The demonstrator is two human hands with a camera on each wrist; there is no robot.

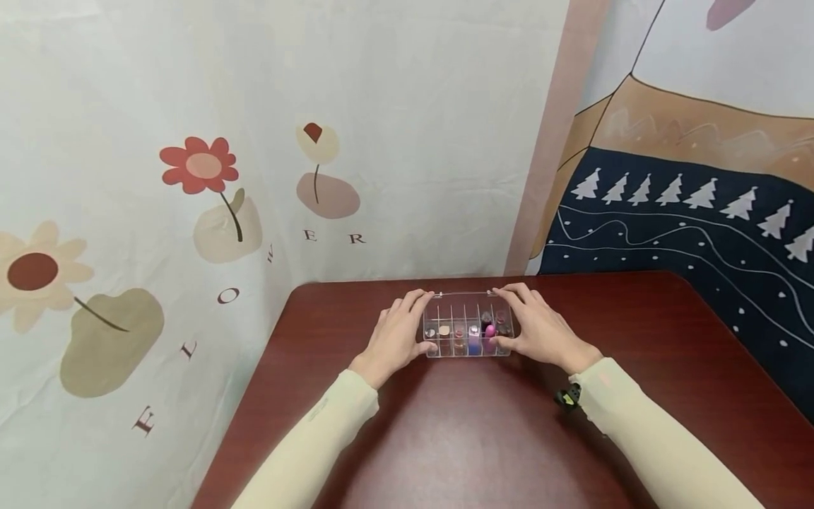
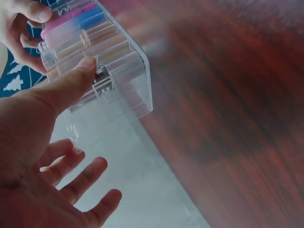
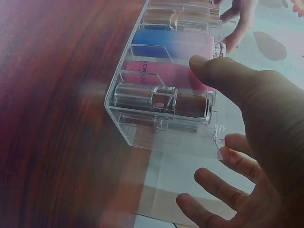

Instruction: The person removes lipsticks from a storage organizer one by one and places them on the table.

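Note:
A clear plastic organizer with several slots is held between both hands over the table. Small cosmetic tubes stand in its slots, among them a pink tube, a blue-and-pink tube and a clear-and-brown tube. The left hand grips the left end, its thumb at the near side and index finger at the far upper corner. At the right end, the right hand grips likewise, thumb by the pink tube. In both wrist views the other fingers spread away from the box. Whether its base touches the table cannot be told.
A dark red-brown wooden table lies beneath. Behind and to the left hangs a pale cloth printed with flowers and letters. A dark blue cloth with white trees hangs at the right. A black-and-green item sits at the right wrist.

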